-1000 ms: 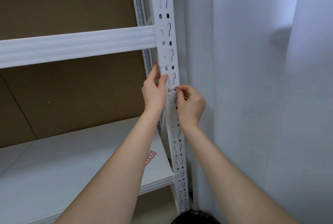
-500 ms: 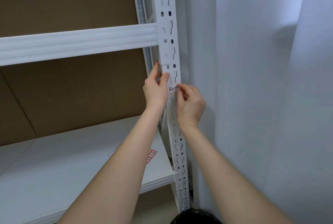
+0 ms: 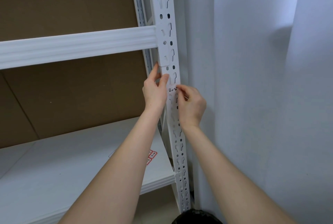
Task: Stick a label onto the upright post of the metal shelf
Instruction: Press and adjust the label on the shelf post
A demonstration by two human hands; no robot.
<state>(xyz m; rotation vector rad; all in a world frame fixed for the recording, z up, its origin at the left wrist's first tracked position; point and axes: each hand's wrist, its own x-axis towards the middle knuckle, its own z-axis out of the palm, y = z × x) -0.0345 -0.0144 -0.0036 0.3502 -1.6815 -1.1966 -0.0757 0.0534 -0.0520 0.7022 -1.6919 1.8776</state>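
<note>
A small white paper label with black marks (image 3: 173,89) is lying across the front of the tall white metal post with keyhole-shaped slots (image 3: 164,25). The label is sitting just below the spot where the long white ribbed metal bar (image 3: 77,47) is joining the post. How much of the label is stuck down is hard to tell.

The right hand (image 3: 191,106) is reaching in from the right side of the post. Its fingers are curling in, and its fingertips (image 3: 180,89) are pinching the right end of the label against the post.

The left hand (image 3: 155,91) is holding the left edge of the post, just beside the label. Its thumb is pressing on the front of the post and one finger is going up behind the edge, so it is gripping the post between them.

Lower down, a flat white shelf board (image 3: 63,166) is stretching off to the left. A sheet of little red-edged stickers (image 3: 152,156) is lying on it near the post, partly hiding under the left arm. Big brown cardboard (image 3: 72,97) is standing behind the shelf. A pale grey-white curtain (image 3: 252,97) is hanging to the right of the post. Something dark and round (image 3: 196,217) is showing at the very bottom, and I cannot tell what it is.
</note>
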